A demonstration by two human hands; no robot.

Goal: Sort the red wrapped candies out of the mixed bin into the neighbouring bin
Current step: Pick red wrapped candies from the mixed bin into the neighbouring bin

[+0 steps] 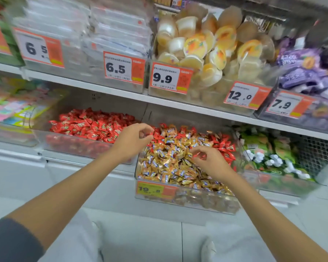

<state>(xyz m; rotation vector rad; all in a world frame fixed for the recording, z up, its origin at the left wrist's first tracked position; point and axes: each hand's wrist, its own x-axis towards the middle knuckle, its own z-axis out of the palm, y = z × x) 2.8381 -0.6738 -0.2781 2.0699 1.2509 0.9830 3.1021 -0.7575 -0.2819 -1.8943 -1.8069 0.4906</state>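
The person stands before the shelf with both arms stretched out. The left hand (pixel 133 141) is over the border between the two bins, and its thumb and first finger pinch a red candy (pixel 150 133). The right hand (pixel 210 160) is low in the mixed bin (pixel 187 202), its fingers curled on another red wrapper (pixel 197 155) among the gold candies (pixel 169 163) (more red ones lie along the back and right side). The neighbouring bin (pixel 74 146), just to the left, is full of red candies (pixel 87 125).
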